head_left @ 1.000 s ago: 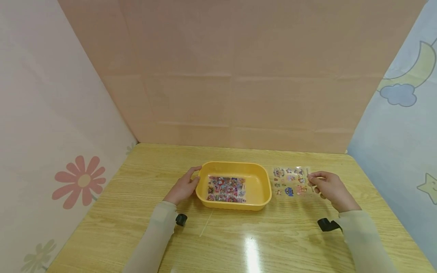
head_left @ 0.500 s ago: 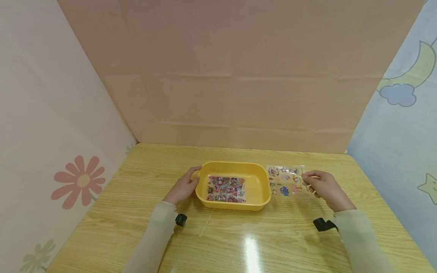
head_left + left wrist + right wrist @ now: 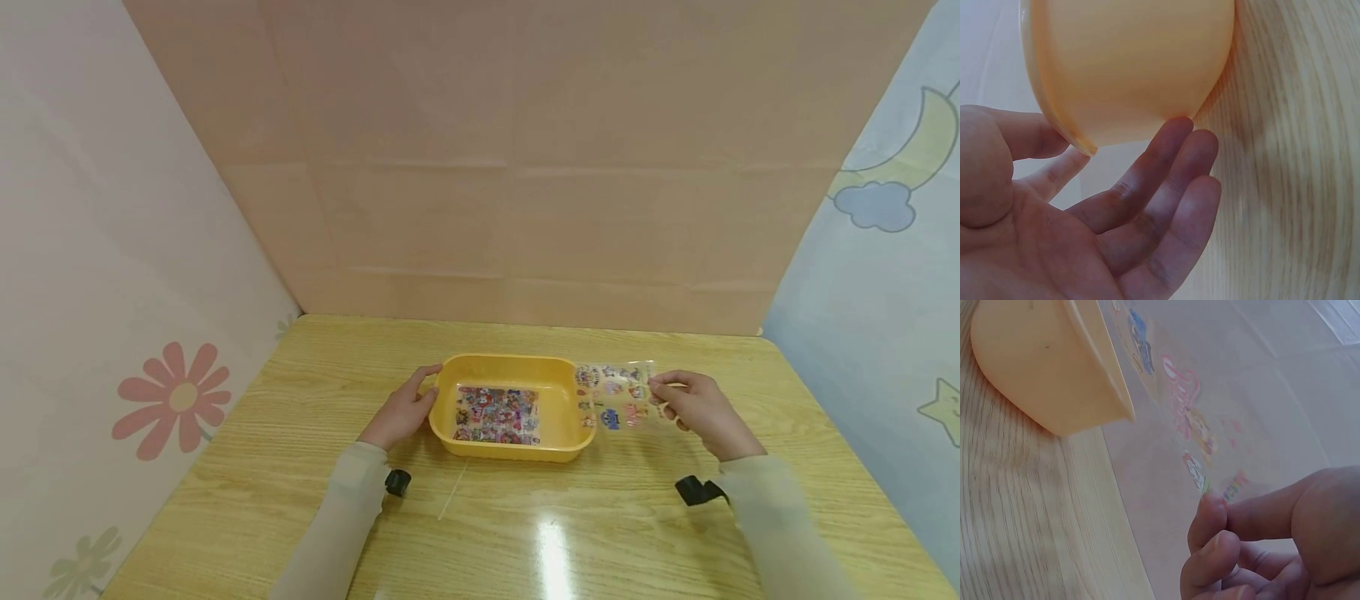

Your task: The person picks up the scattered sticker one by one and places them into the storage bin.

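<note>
A yellow plastic tray [image 3: 555, 455] stands on the table. A sticker sheet [image 3: 498, 417] crowded with colourful pictures lies in its left part. My left hand [image 3: 400, 414] holds the tray's left end. In the left wrist view the thumb is at the rim and other fingers reach the outer wall of the tray [image 3: 1141, 69]. My right hand [image 3: 699, 410] pinches the right edge of a clear sticker sheet [image 3: 618, 398] between thumb and index finger. That sheet's left end overlaps the tray's right rim from above. In the right wrist view the sticker sheet [image 3: 1179, 400] bends slightly.
The wooden table [image 3: 615, 533] reaches to a pinkish-beige backdrop [image 3: 517, 217]. Patterned side panels stand left and right, one with a red flower [image 3: 182, 397], the other with a moon [image 3: 926, 150]. Each wrist wears a black strap.
My right hand has moved left with the clear sticker sheet, whose left end has gone from beside the tray to over its right rim. The left hand and tray stay put.
</note>
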Available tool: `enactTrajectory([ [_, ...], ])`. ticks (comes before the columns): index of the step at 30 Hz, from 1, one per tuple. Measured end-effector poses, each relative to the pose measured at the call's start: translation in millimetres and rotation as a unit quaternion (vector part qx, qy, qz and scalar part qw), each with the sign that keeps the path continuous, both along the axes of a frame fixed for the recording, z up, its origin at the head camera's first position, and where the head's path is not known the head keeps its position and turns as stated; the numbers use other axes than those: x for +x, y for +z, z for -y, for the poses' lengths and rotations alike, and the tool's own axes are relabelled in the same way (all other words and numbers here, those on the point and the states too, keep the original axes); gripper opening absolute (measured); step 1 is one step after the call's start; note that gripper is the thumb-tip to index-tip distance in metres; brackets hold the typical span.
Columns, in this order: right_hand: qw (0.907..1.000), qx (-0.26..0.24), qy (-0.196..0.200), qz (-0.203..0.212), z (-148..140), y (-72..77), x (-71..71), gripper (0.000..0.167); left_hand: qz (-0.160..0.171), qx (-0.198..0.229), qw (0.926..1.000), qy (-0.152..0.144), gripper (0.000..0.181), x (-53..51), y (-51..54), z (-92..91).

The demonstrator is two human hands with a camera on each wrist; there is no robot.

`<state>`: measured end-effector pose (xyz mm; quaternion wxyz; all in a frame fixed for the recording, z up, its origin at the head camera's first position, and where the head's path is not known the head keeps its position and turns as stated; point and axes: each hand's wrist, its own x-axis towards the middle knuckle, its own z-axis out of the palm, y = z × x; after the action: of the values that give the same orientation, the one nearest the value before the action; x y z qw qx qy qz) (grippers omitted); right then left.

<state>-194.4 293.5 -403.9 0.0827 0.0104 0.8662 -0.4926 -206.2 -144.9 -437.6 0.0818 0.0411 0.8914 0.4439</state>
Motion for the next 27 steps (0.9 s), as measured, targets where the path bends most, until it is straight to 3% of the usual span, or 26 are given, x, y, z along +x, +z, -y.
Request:
enactTrajectory([
  [27,0.9996,-0.013,0.026,-0.002,36.5,6.1,-4.9,0.038,-0.004,-0.005,1.0,-0.002,0.047,-0.9,-1.1,0.7],
])
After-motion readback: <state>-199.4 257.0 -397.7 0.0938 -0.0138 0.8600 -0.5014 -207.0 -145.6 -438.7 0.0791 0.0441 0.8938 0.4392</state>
